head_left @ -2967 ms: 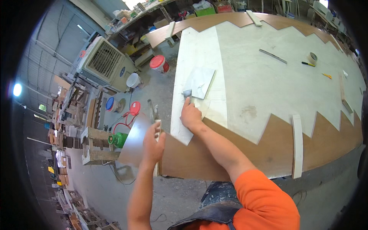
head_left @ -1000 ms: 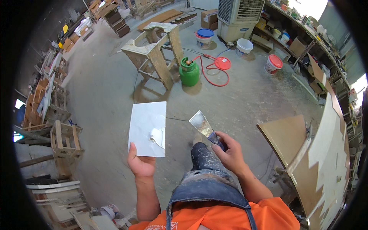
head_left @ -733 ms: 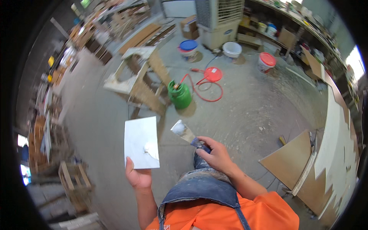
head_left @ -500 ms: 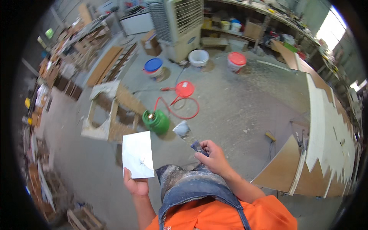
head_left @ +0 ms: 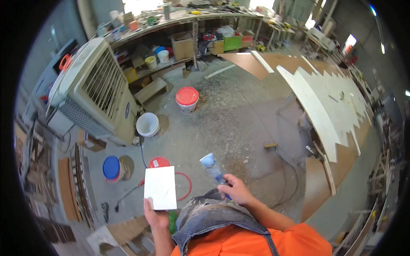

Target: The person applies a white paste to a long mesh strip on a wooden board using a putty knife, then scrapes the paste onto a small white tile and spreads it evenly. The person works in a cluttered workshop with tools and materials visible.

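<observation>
A white rectangular board (head_left: 160,187) lies in the grip of my left hand (head_left: 157,217), which pinches its lower edge with the thumb on top. Some thin marks show on the board's face. My right hand (head_left: 237,190) is wrapped round the blue handle of a putty knife (head_left: 209,161). Its blade points up and away to the left and carries a pale bluish-white smear. Blade and board are apart.
An air cooler (head_left: 102,89) stands at the left beside a white bucket (head_left: 147,125). Ahead are a red-lidded bucket (head_left: 187,98) and a blue-lidded one (head_left: 112,168). A large jagged white-and-brown panel (head_left: 326,102) fills the right; a cable (head_left: 294,173) trails on the floor.
My view has swung to the right, so the cooler and buckets sit further left and more of the jagged panel shows. Both hands keep hold of the board and the putty knife.
</observation>
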A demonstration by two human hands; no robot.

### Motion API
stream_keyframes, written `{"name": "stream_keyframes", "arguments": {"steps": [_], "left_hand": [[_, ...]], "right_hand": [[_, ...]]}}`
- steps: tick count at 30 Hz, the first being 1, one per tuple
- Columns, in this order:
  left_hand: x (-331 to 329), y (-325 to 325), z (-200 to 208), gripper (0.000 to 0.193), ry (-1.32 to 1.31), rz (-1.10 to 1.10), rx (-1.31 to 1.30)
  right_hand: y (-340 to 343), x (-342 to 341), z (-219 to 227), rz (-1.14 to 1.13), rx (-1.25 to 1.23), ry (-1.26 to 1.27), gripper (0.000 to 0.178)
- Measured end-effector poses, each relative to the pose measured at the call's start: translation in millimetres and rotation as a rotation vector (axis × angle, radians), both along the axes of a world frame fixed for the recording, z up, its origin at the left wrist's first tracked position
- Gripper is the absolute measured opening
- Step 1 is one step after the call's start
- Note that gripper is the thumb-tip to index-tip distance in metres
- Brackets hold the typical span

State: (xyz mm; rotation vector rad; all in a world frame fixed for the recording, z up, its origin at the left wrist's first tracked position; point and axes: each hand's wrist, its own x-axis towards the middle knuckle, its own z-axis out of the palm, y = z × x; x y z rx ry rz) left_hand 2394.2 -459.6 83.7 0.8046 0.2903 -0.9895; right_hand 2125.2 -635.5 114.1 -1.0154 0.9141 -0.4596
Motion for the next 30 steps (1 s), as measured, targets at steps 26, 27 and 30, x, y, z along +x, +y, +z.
{"name": "stream_keyframes", "arguments": {"steps": [26, 27, 30], "left_hand": [[360, -743, -6, 0.054, 0.025, -0.353, -0.068], [375, -778, -12, 0.054, 0.027, -0.401, -0.076], [426, -888, -30, 0.056, 0.020, -0.592, -0.093]], "right_hand": [[-705, 341, -4, -0.338, 0.139, -0.003, 0.026], [-727, 351, -14, -0.415, 0.171, -0.046, 0.027], [-783, 378, -40, -0.659, 0.254, -0.124, 0.032]]}}
